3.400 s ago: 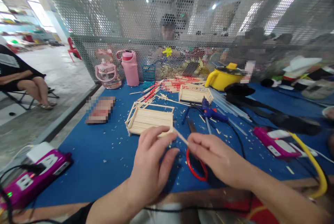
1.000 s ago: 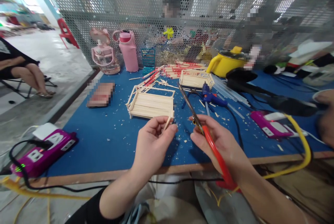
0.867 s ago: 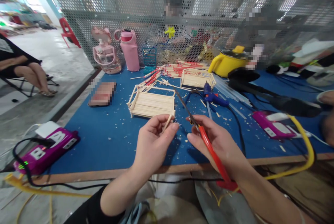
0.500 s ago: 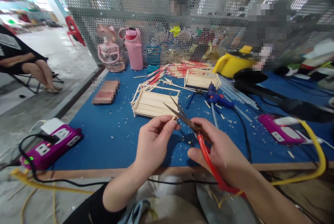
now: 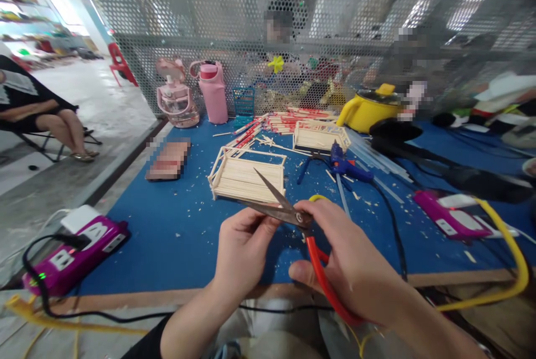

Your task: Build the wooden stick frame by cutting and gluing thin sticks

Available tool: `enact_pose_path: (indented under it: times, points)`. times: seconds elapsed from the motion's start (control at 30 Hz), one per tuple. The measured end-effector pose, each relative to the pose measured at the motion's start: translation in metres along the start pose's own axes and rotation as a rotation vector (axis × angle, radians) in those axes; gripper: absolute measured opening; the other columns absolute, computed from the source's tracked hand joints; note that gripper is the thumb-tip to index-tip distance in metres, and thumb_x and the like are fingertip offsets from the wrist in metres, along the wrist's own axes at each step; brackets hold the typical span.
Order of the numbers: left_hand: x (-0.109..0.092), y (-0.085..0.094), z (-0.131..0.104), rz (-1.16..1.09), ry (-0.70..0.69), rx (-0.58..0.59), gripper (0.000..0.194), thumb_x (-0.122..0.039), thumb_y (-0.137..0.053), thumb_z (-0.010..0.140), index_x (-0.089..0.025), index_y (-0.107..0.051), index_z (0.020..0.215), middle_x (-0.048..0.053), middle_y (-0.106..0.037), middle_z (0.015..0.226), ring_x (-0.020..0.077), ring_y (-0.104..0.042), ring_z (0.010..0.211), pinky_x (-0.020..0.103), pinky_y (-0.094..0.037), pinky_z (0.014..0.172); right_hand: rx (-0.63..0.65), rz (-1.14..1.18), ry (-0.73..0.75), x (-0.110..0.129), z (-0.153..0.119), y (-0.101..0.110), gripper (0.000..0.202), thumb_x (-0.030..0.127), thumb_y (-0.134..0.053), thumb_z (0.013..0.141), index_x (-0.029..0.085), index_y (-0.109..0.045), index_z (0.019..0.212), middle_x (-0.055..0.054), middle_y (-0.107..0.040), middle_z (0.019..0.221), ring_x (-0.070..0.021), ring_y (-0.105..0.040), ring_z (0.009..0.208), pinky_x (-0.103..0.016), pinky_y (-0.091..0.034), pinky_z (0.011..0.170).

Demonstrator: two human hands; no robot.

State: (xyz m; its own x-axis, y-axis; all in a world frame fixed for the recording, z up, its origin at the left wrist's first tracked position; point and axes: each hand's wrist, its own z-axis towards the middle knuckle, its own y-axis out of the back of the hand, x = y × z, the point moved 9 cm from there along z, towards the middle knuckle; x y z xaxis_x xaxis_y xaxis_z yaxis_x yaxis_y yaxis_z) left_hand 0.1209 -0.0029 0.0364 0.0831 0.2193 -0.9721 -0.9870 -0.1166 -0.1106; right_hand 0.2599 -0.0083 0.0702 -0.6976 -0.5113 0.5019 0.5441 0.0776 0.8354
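Observation:
My left hand [image 5: 240,250] is closed in a pinch. A short pale wooden stick showed in that pinch a moment ago; the scissors now cover it. My right hand [image 5: 349,255] grips red-handled scissors [image 5: 324,283], whose dark blades are spread apart and point left. The lower blade lies over my left fingertips. Just beyond the blades, a small wooden frame [image 5: 247,176] with a slatted base and thin rails rests on the blue table mat [image 5: 176,253]. A second, similar slatted piece [image 5: 312,138] sits farther back.
Red-and-white sticks [image 5: 293,120] lie in a pile at the back. To the right are a blue glue gun [image 5: 345,164], pliers [image 5: 307,166], clear glue sticks [image 5: 377,152] and a yellow pot [image 5: 368,110]. Purple power strips [image 5: 79,253] flank both sides. A phone [image 5: 170,159] and pink bottle [image 5: 213,94] stand left.
The scissors have moved left and turned more level, bringing the lower blade across my left fingertips. The blades are spread wider. My left hand keeps its pinch, and the view has tilted slightly up.

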Motion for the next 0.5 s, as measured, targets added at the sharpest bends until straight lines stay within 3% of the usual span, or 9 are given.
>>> enact_pose_path:
  times: [0.2,0.5]
  points:
    - [-0.0007,0.0036,-0.0020,-0.007,-0.005,-0.039,0.011,-0.023,-0.067,0.080,-0.017,-0.075,0.085,0.003,-0.077,0.085,0.0174,-0.070,0.080,0.024,-0.054,0.073,0.007,-0.023,0.031,0.0029,-0.0017,-0.0009,0.063,0.048,-0.072,0.072,0.019,-0.045,0.121,-0.011,-0.057,0.109,-0.0264,-0.054,0.096,-0.043,-0.047,0.082]
    - [-0.0004,0.0093,-0.0019,0.007,0.018,-0.085,0.009,-0.017,-0.071,0.073,-0.019,-0.077,0.079,0.002,-0.077,0.081,0.0198,-0.072,0.077,0.027,-0.056,0.072,0.004,-0.018,0.039,0.0038,-0.0017,-0.0017,0.069,0.045,-0.074,0.067,0.019,-0.046,0.124,-0.015,-0.055,0.117,-0.0319,-0.052,0.106,-0.049,-0.044,0.090]
